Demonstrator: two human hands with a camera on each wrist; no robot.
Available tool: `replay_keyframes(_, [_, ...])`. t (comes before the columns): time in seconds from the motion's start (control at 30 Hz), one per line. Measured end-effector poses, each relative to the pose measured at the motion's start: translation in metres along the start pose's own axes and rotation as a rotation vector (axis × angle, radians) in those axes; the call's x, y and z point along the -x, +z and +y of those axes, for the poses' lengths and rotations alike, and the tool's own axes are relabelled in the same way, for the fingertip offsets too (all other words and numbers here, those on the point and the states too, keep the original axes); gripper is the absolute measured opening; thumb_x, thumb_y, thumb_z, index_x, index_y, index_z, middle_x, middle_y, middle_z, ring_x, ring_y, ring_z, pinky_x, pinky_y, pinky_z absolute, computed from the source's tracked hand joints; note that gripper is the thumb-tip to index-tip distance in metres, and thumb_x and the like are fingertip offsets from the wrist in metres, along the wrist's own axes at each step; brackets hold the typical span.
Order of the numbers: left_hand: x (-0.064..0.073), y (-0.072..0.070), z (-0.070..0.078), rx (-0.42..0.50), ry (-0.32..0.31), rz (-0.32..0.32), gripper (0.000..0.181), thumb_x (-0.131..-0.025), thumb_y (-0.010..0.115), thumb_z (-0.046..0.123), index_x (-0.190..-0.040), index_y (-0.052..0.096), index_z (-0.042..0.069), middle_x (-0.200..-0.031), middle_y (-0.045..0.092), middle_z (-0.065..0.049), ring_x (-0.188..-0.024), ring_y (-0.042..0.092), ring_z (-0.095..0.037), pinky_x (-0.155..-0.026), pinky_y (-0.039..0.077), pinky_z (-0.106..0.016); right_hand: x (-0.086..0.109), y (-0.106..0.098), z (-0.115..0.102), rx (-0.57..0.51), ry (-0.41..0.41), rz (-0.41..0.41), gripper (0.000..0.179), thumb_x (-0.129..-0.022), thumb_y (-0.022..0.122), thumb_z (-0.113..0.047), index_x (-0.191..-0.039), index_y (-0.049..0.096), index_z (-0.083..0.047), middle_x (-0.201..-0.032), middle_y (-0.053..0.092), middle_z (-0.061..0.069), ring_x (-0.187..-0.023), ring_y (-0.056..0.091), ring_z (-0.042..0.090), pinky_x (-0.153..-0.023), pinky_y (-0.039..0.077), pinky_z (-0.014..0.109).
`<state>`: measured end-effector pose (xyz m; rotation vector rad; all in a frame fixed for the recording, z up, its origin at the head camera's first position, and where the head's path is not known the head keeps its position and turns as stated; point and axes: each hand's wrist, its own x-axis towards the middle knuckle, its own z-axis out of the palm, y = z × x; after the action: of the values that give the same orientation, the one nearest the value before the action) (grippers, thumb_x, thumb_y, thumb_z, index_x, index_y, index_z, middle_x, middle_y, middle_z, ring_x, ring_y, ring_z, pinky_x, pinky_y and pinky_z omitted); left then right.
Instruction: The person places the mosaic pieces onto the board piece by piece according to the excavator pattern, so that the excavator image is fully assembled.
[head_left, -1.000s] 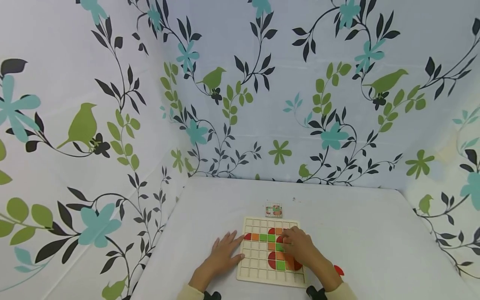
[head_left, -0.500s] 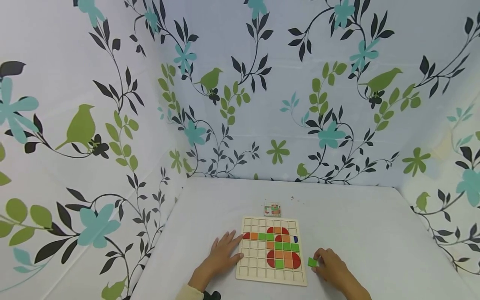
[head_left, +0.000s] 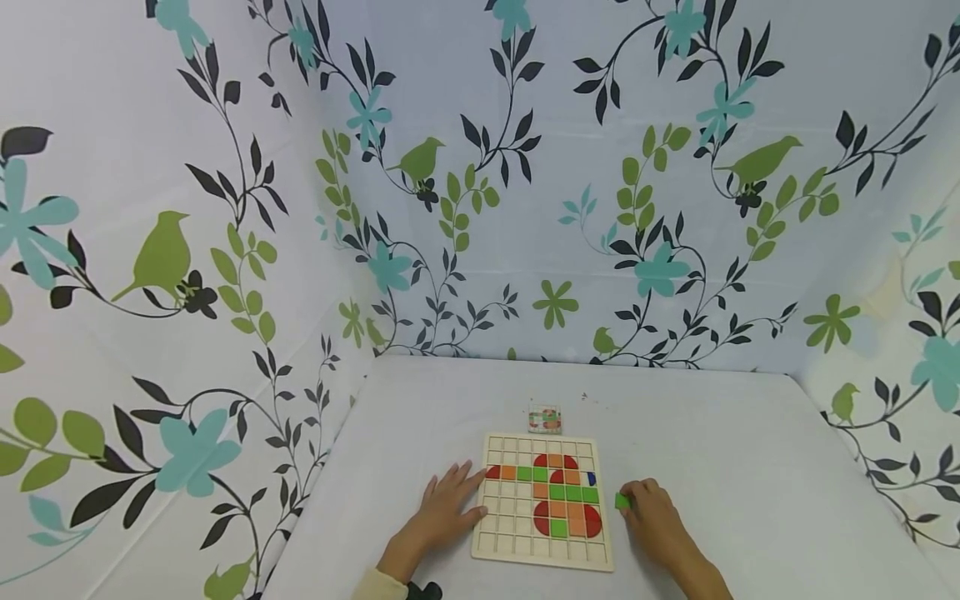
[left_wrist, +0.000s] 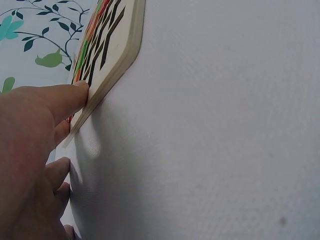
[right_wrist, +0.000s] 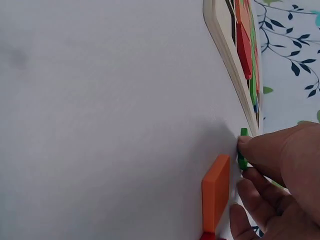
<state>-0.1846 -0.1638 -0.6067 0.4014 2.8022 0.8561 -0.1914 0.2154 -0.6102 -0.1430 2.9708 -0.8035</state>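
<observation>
A pale wooden grid board point(head_left: 501, 527) lies on the white table, partly filled with red, orange and green pieces and one blue piece point(head_left: 592, 478). My left hand point(head_left: 447, 507) rests at the board's left side, fingers spread; in the left wrist view the thumb point(left_wrist: 75, 97) touches the board's edge. Right of the board, my right hand point(head_left: 656, 521) pinches a green square tile point(head_left: 622, 501) by the table surface. The right wrist view shows this tile point(right_wrist: 242, 161) between thumb and finger, apart from the board.
A small pattern card point(head_left: 544, 419) lies just beyond the board. In the right wrist view, an orange piece point(right_wrist: 216, 194) stands out near the right hand, with a bit of red piece point(right_wrist: 207, 236) below it. Patterned cloth point(head_left: 480, 208) hangs behind the table.
My right hand has moved off the board to its right side, taken hold of a green tile, and shifted slightly farther away with it. The left hand has stayed in place.
</observation>
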Motion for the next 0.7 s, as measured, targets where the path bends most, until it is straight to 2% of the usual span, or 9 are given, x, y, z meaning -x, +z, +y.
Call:
replay_keyframes(0.17, [0.0,-0.001,-0.002,-0.006,0.013,0.007,0.065,-0.102,0.067,0.041,-0.159,0.048,0.016,-0.17,0.034,-0.02,-0.157,0.027,-0.048,-0.123,0.013,-0.076,-0.013,0.007,0.0,-0.081,-0.004,0.028,0.028,-0.095,0.076,-0.009,-0.121,0.067,-0.002,-0.119,0.061,0.013,-0.118,0.059,0.036,-0.102,0.052,0.058])
replay_keyframes(0.33, [0.0,-0.001,-0.003,-0.005,0.015,0.006,0.065,-0.103,0.067,0.042,-0.159,0.048,0.016,-0.17,0.034,-0.019,-0.157,0.027,-0.047,-0.123,0.013,-0.075,-0.024,0.011,-0.001,-0.137,-0.01,0.012,0.027,-0.097,0.075,-0.01,-0.122,0.068,-0.004,-0.121,0.061,0.012,-0.124,0.057,0.036,-0.107,0.05,0.059])
replay_keyframes(0.5, [0.002,-0.001,-0.002,-0.005,0.004,0.001,0.065,-0.102,0.067,0.041,-0.159,0.048,0.015,-0.169,0.035,-0.02,-0.157,0.027,-0.048,-0.123,0.013,-0.075,-0.031,0.011,0.001,-0.15,-0.029,-0.021,0.022,-0.098,0.074,-0.008,-0.119,0.068,-0.004,-0.118,0.06,0.011,-0.121,0.058,0.033,-0.107,0.051,0.057])
replay_keyframes(0.7, [0.001,0.0,-0.002,0.002,0.007,0.002,0.064,-0.102,0.067,0.04,-0.159,0.048,0.016,-0.17,0.035,-0.02,-0.157,0.027,-0.048,-0.123,0.013,-0.075,-0.042,0.013,0.006,-0.131,-0.051,0.034,0.023,-0.1,0.072,-0.008,-0.121,0.067,-0.002,-0.116,0.06,0.012,-0.115,0.06,0.03,-0.104,0.055,0.053])
